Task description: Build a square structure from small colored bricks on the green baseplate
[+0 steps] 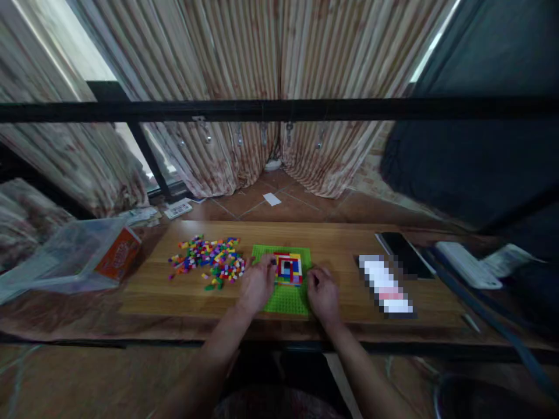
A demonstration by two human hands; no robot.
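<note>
A green baseplate point(283, 299) lies on the wooden board point(174, 291), with a small structure of red, yellow, blue and white bricks point(289, 269) built on it. My left hand point(257, 284) rests on the plate's left edge, fingertips pinched at the structure's left side; what they hold is too small to make out. My right hand point(323, 294) sits at the plate's right edge, fingers curled, just beside the structure. A loose heap of coloured bricks point(209, 261) lies left of the plate.
A clear plastic bag with an orange box point(117, 255) lies at the far left. A blurred-out item point(386, 285), a black phone point(404, 253) and a white device point(467, 265) lie to the right. Curtains point(244, 70) hang behind a black bar point(279, 109).
</note>
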